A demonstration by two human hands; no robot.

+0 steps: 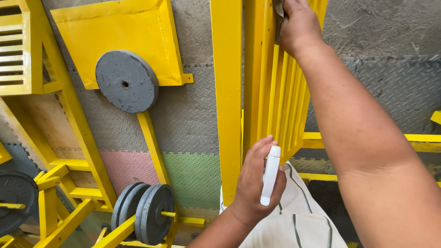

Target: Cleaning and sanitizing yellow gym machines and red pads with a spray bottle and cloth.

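Left hand (257, 183) wrapped around a slim white spray bottle (270, 175), held upright just beside the lower edge of the yellow slatted frame (282, 96). Right hand (298, 25) pressed to the frame's top, fingers closed on a grey cloth (278, 9), mostly hidden. Bottle probably light, smooth, a little slippery: best gripped round the middle. Cloth soft, limp, easily bunched. Frame rigid steel, unyielding under pressure.

Left hand (258, 181) low at centre, fingers curled closed, thumb upward. Right hand (298, 25) raised at top, fingers bent and pressing, forearm extended diagonally from lower right.
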